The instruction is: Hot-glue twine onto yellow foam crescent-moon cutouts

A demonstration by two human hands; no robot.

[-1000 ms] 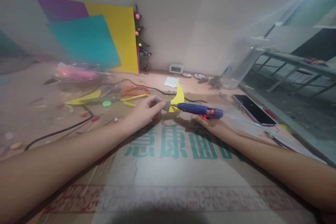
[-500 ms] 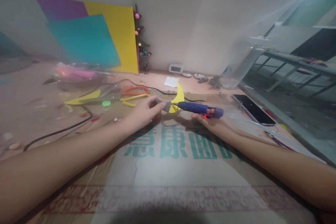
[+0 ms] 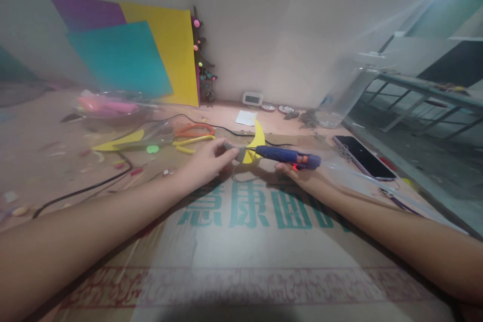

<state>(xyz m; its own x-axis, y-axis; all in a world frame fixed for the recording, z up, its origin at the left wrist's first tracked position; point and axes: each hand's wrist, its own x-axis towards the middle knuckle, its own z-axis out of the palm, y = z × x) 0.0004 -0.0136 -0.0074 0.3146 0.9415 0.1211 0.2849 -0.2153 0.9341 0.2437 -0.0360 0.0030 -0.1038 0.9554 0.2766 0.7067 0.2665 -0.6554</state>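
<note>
While hands hold steady, glue gun edges left.

Blue glue gun lying near-horizontal, nozzle pointing left, red light glowing near its rear, held from below. Small grey piece pinched at the nozzle tip, touching it. Yellow crescent cutout just behind both, curved upward, above the cardboard.

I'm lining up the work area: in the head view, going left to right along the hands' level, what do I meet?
Orange scissors → left hand → small grey piece pinched in it → blue glue gun in the right hand → phone.
</note>
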